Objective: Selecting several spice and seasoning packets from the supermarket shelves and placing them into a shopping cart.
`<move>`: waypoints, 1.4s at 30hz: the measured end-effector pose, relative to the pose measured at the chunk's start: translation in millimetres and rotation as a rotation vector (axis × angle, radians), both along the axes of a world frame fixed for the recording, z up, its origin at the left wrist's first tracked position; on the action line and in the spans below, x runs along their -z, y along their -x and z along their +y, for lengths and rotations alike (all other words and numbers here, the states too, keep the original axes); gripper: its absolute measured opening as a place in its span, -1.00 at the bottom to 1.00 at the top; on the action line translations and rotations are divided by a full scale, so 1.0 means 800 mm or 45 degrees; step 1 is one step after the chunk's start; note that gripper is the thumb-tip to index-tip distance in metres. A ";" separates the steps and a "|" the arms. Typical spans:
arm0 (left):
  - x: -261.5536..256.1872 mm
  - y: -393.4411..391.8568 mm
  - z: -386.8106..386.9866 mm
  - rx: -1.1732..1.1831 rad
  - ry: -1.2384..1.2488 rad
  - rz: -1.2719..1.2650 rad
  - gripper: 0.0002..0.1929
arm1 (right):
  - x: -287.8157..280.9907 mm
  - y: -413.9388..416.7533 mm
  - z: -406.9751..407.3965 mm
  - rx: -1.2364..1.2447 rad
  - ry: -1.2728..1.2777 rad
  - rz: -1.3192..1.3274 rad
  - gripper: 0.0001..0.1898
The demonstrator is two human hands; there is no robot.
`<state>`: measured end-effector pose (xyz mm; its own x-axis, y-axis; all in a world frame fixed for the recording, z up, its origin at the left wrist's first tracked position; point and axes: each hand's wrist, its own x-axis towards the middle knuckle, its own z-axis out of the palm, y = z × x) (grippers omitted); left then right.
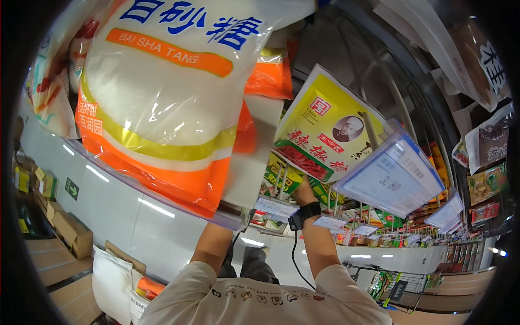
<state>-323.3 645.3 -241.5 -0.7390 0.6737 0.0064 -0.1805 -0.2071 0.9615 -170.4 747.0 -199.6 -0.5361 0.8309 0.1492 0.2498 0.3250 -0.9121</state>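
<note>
My right hand (302,192) reaches up among green-and-yellow packets (284,177) on the hanging rack. A black wristband (305,214) with a cable is on that wrist. The fingers are hidden behind a yellow seasoning packet (310,118) picturing red chillies, so their grip does not show. My left hand is out of view; its forearm (213,240) disappears beneath the shelf edge (183,215). Above that arm, a large clear bag of white granules (162,101) with an orange base sits on the shelf, close to the camera.
Price tag holders (392,174) jut out from metal hooks at right, with more hanging packets (487,180) beyond. A wire shopping cart (392,286) stands at lower right. Cardboard boxes (73,227) and a white sack (111,280) are at left, beside the pale floor (134,211).
</note>
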 end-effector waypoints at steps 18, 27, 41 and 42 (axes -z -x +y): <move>-0.006 0.004 0.030 0.044 0.010 -0.020 -0.60 | -0.004 -0.002 -0.025 -0.008 0.244 0.138 -0.59; -0.006 0.000 0.032 0.040 0.038 -0.027 -0.62 | -0.010 -0.003 -0.019 -0.039 0.386 0.214 -0.57; -0.037 0.001 0.010 0.100 0.031 -0.238 -0.55 | -0.127 0.042 -0.062 0.234 0.965 0.458 -0.56; -0.043 0.001 0.009 0.123 0.005 -0.170 -0.55 | -0.129 0.040 -0.060 0.191 0.987 0.482 -0.56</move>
<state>-323.9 652.4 -207.0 -0.6649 0.7414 -0.0905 -0.3256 -0.1786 0.9285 -202.5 698.8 -96.8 -0.4417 0.8297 -0.3414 -0.1239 -0.4333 -0.8927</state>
